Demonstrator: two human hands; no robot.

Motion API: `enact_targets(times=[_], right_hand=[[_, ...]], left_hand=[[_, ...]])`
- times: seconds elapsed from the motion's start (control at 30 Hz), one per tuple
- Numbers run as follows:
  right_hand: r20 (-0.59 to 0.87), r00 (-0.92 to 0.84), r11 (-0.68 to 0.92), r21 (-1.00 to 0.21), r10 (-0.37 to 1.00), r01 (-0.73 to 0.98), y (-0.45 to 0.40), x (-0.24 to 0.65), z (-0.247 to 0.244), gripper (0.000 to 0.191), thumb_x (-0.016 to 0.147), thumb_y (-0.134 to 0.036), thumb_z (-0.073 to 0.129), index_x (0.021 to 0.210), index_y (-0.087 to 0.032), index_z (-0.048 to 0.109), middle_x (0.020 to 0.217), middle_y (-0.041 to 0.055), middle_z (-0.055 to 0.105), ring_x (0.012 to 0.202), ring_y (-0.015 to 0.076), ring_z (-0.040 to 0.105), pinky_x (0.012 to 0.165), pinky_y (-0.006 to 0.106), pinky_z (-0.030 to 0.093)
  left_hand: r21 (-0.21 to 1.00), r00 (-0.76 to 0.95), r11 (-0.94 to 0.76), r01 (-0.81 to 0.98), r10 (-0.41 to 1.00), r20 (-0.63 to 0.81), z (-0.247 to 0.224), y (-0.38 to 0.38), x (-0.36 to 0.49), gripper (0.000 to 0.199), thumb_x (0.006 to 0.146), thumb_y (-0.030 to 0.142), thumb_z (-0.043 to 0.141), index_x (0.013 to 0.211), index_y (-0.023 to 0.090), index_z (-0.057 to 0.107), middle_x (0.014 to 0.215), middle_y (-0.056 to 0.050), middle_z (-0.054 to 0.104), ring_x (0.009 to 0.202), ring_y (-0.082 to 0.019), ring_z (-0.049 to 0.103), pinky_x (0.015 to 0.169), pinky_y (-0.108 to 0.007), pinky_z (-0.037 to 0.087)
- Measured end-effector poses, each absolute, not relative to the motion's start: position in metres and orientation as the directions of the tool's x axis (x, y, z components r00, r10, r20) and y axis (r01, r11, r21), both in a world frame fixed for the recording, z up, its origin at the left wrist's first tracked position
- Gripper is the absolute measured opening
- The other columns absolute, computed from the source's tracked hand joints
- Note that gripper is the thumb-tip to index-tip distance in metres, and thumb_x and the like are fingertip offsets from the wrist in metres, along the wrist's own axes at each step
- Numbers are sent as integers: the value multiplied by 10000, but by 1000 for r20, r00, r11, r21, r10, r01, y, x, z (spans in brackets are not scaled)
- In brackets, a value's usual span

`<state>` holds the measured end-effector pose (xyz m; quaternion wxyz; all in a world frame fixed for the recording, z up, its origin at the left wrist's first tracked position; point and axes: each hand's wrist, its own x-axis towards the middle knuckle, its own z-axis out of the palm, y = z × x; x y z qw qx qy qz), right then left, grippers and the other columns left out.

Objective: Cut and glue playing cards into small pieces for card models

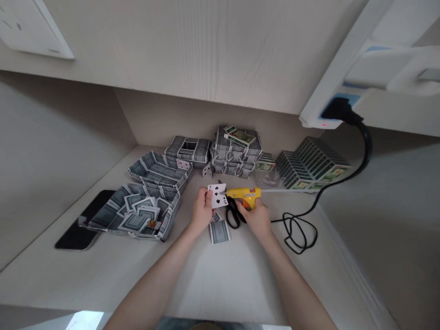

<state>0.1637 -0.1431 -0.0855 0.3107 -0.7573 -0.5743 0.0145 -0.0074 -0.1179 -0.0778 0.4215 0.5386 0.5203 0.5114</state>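
My left hand (202, 207) pinches a three of spades card (217, 198) by its left side, face up. In my right hand (257, 218) is a yellow glue gun (244, 193), its nozzle at the card's right edge. Black-handled scissors (233, 215) lie on the table between my hands, partly under the card and the gun. Just below the held card, a patterned card (219, 232) rests face down, and another card behind it is partly hidden. To the left, an open box made of cards (172, 221) holds several loose cards (139, 214).
A black phone (80, 233) lies partly under the left box. Behind are another open card box (154, 170), closed card boxes (235, 151) and stacked card packs (311, 162). The gun's black cord (302, 229) loops at right; a power strip (323, 114) hangs above.
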Motion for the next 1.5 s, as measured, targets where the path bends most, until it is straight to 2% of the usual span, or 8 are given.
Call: enact_targets(times=[0.1,0.3,0.53,1.13,1.33,1.5], right_hand=[[335,375,-190,-473,864,861,-144,162,-82,467,636,-638,504,681,-173,510,591,103,622,540,222,583,454,259,340],[292,296,-123,-492,909,862,-146,165,-81,299,735,-446,458,704,-154,509,589,89,608,518,187,551,470,256,354],[248,299,-122,-544,921,830,-146,168,-82,219,727,-373,454,713,-159,494,551,56,568,465,159,484,426,245,331],[237,300,-143,-513,924,846,-143,173,-85,267,757,-371,427,772,-125,530,612,93,610,515,184,535,463,254,342],[254,348,-202,-464,902,863,-139,178,-88,285,746,-359,453,806,-99,552,676,136,625,605,219,584,513,269,382],[255,420,-296,-409,871,863,-136,187,-91,355,700,-394,513,846,-74,564,803,187,613,747,271,589,611,319,422]], left_hand=[[983,-50,-113,145,991,122,-77,-119,-7,283,823,466,362,788,191,421,491,75,463,331,-61,431,319,-156,326],[983,-60,-119,142,990,129,-76,-119,-8,272,826,454,369,781,190,418,472,78,453,332,-60,424,327,-156,324],[984,-82,-103,146,990,116,-71,-120,-8,258,830,438,364,768,192,411,459,81,439,327,-63,416,324,-160,311],[983,-102,-106,148,987,122,-72,-120,-8,248,834,431,360,769,196,405,473,81,438,325,-63,409,326,-162,296],[990,-88,-127,61,987,133,-75,-117,-11,259,832,460,366,786,206,390,517,77,452,335,-60,416,326,-164,300],[981,-149,-162,110,973,178,-76,-112,-18,252,839,446,371,785,201,393,541,66,464,352,-59,428,336,-163,314]])
